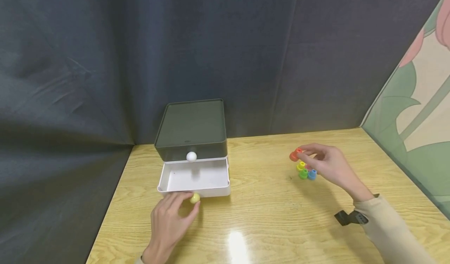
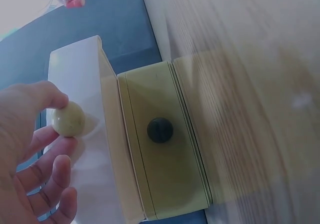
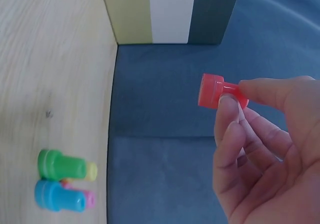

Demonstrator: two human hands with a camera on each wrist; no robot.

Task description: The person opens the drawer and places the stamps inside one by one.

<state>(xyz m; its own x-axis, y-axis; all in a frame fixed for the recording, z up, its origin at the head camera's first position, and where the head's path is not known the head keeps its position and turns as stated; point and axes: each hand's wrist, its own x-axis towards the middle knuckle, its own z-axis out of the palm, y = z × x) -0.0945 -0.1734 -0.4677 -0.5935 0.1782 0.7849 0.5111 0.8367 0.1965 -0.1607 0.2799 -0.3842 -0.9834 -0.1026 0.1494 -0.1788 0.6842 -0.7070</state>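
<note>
In the head view my left hand (image 1: 168, 219) pinches the pale yellow round knob (image 1: 195, 198) of a white drawer (image 1: 197, 174), between thumb and fingers. The drawer stands pulled out, and its inside shows bare. My right hand (image 1: 332, 168) holds up a small red toy stamp (image 1: 295, 154), gripped by its narrow end between thumb and fingertips, as the right wrist view shows. Below it on the table stand a yellow stamp (image 1: 300, 165), a green stamp (image 1: 303, 173) and a blue stamp (image 1: 312, 174), close together. A pink one is mostly hidden behind them.
The drawer belongs to a small cabinet (image 1: 197, 123) with a dark top drawer and white knob (image 1: 191, 157). Beneath is a yellow drawer (image 2: 165, 174) with a dark knob (image 2: 160, 130). A dark curtain (image 1: 246, 61) hangs behind; a flowered panel (image 1: 415, 111) borders the right.
</note>
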